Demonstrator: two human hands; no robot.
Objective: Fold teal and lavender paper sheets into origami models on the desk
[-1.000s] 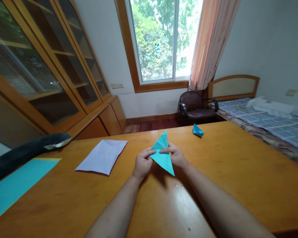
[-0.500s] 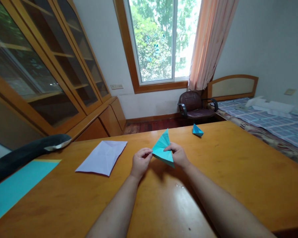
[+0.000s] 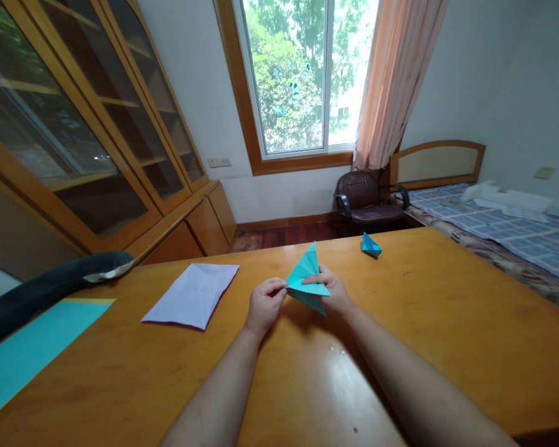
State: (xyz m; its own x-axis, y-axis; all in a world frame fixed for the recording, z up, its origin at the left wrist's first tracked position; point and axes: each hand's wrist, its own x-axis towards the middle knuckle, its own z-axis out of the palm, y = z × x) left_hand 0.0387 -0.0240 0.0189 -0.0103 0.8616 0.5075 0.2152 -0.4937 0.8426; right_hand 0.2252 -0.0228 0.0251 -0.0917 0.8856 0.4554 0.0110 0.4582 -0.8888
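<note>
**Teal paper taking shape, folds still to come**

We are pinching a teal paper triangle between our left hand and right hand, just above the table. It is creased but looks unfinished; one small folded teal piece is lying farther off.

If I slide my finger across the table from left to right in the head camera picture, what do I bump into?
Flat teal paper sheet → creased pale lavender paper sheet → left hand → teal folded paper triangle → right hand → small folded blue paper piece.
</note>
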